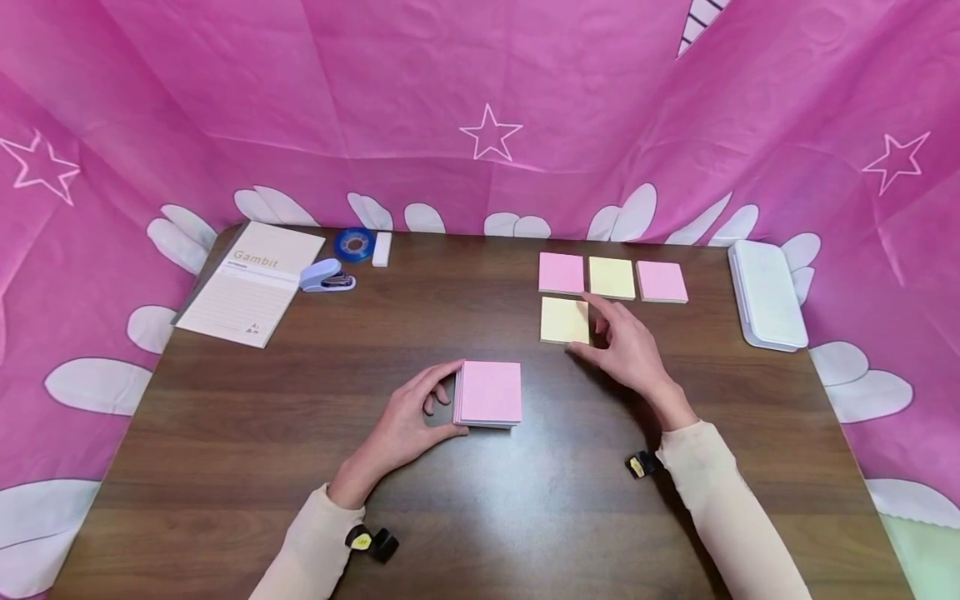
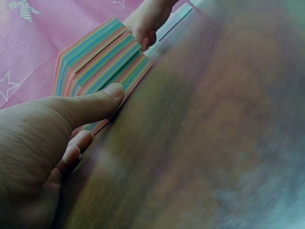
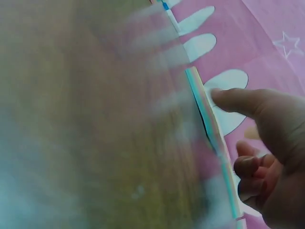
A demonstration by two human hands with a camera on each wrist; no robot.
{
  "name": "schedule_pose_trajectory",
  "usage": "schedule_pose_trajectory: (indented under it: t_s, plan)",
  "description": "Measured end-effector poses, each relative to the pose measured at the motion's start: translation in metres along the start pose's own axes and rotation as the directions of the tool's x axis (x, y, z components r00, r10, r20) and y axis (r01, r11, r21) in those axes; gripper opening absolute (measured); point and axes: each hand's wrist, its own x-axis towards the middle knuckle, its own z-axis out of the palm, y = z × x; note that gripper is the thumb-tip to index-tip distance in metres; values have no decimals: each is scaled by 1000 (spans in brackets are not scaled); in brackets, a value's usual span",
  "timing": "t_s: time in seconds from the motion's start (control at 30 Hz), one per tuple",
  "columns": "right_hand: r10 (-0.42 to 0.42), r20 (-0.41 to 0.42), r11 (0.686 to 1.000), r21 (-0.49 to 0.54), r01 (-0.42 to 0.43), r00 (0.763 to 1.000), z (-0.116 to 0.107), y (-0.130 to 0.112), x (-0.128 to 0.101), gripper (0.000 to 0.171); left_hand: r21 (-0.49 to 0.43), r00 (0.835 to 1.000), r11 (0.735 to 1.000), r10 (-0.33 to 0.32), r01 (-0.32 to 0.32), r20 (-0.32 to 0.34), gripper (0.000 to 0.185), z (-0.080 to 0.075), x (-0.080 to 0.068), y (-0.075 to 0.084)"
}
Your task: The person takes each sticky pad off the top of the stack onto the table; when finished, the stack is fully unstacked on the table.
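My left hand (image 1: pixel 408 414) grips a stack of sticky note pads (image 1: pixel 491 392) from its left side, thumb along the near edge and index finger at the far edge. Pink is the top sheet; in the left wrist view the stack (image 2: pixel 102 59) shows striped pink, yellow, green and blue sides. Farther right, my right hand (image 1: pixel 628 346) reaches to a yellow sticky note pad (image 1: pixel 562 320) lying flat. Its thumb is at the near edge and its index finger by the far right corner, spread apart. In the right wrist view the thumb (image 3: pixel 238 98) shows close over pad edges (image 3: pixel 202 102).
Behind the yellow pad lie a pink pad (image 1: pixel 561 272), another yellow pad (image 1: pixel 611 277) and another pink pad (image 1: pixel 662 282). A white case (image 1: pixel 767 294) stands at the right edge. Back left are a notebook (image 1: pixel 251 283), stapler (image 1: pixel 326 277), blue tape roll (image 1: pixel 354 244) and white block (image 1: pixel 382 249).
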Motion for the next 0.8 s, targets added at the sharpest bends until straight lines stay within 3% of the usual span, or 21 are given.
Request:
schedule_pose_trajectory:
  t_s: [0.27, 0.57, 0.8]
  plan:
    - [-103, -103, 985, 125, 116, 989, 2, -34, -14, 56, 3, 1000, 1000, 15, -15, -7, 98, 0, 1, -1]
    - [-216, -66, 946, 231, 226, 974, 16, -66, -30, 50, 2, 1000, 1000, 18, -18, -11, 98, 1, 1, -1]
    - [-262, -7, 930, 264, 255, 965, 25, -85, -35, 54, -1, 1000, 1000, 25, -25, -14, 97, 1, 1, -2]
